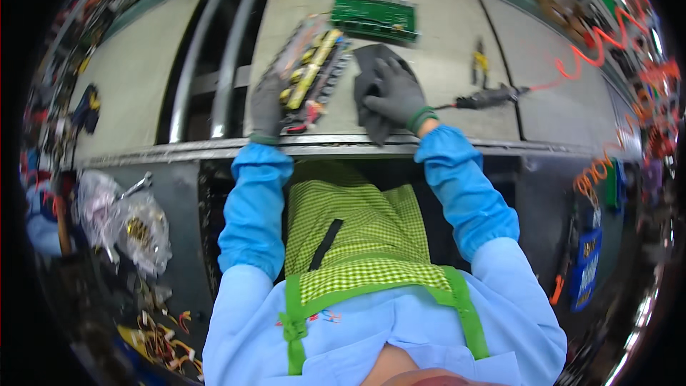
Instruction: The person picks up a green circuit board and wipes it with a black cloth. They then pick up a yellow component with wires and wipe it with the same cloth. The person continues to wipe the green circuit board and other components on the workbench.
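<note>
My left hand (pixel 268 109), in a grey glove, grips the left side of an electronic assembly (pixel 311 71) with yellow coils and a row of round parts. Red and black bits show at the assembly's near end, and motion blurs its edges. My right hand (pixel 397 93), gloved the same way, lies over a dark grey, sheet-like piece (pixel 368 118) just right of the assembly, thumb and fingers bent onto it. Whether that piece is cloth or stiff, I cannot tell. Beyond both hands rests a green circuit board (pixel 375 18).
Yellow-handled pliers (pixel 479 64) and a dark powered screwdriver (pixel 491 96) on a red coiled hose (pixel 600 50) lie to the right. Two metal rails (pixel 227 57) cross a gap on the left. Clear plastic bags (pixel 143 232) with small metal parts sit at the lower left.
</note>
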A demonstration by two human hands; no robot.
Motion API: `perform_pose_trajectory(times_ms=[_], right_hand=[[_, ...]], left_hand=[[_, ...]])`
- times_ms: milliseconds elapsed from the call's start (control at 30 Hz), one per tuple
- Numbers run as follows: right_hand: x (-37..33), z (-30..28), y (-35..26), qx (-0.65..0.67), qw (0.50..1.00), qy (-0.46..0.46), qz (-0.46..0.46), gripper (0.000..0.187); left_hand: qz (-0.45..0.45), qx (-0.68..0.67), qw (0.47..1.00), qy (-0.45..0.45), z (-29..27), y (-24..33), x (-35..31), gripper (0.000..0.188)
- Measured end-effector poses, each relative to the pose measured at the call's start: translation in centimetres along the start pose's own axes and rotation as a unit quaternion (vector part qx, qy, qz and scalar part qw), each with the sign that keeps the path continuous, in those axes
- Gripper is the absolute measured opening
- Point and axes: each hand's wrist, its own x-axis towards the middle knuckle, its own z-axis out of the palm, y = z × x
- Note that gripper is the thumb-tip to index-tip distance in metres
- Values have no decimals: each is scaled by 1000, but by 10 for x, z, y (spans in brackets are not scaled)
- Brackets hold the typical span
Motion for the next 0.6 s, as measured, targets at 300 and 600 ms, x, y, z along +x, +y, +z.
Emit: perform_pose_trajectory(times_ms=[300, 600], right_hand=[[68, -8, -3, -20, 998, 49, 18, 46], [75, 53, -12, -76, 992, -98, -14, 65]], left_hand=[[-192, -493, 846, 68, 4, 42, 3, 38], [-133, -368, 918, 64, -2, 54, 3, 42]])
